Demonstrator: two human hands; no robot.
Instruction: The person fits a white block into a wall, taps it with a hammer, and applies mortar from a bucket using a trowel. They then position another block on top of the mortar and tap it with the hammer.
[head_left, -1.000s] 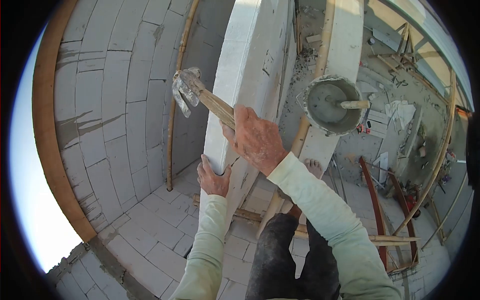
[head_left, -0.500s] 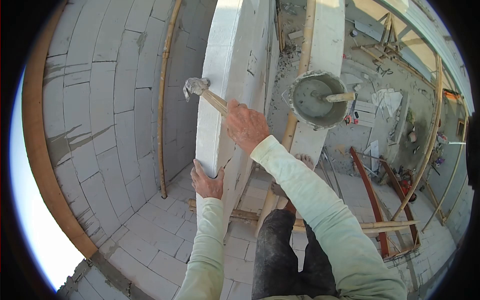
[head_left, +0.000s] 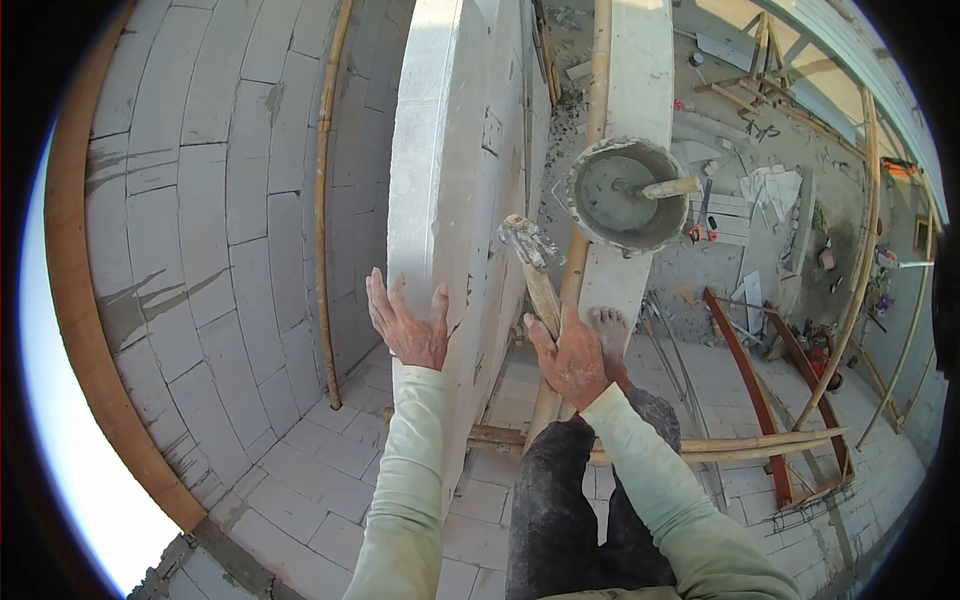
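My left hand [head_left: 410,328] is open, its fingers spread over the top of the white block wall [head_left: 420,180] near its close end. My right hand [head_left: 572,362] grips the wooden handle of a hammer [head_left: 542,296]. The hammer's mortar-crusted head points up and away, to the right of the wall and apart from it. Beyond it, a bucket [head_left: 627,247] of grey wet mortar stands on a pale plank [head_left: 640,90]. A tool with a wooden handle [head_left: 672,188] rests in the bucket, its lower end hidden in the mortar.
A bamboo pole [head_left: 598,70] runs beside the plank, and another upright pole [head_left: 326,200] stands at the left block wall [head_left: 205,210]. My bare foot [head_left: 609,328] is on the plank. Far below right lie red metal beams [head_left: 745,395], a saw [head_left: 703,230] and rubble.
My right hand has swung the hammer off the wall top, rightward and down towards me. My left hand has shifted slightly forward, its fingers spreading wider.
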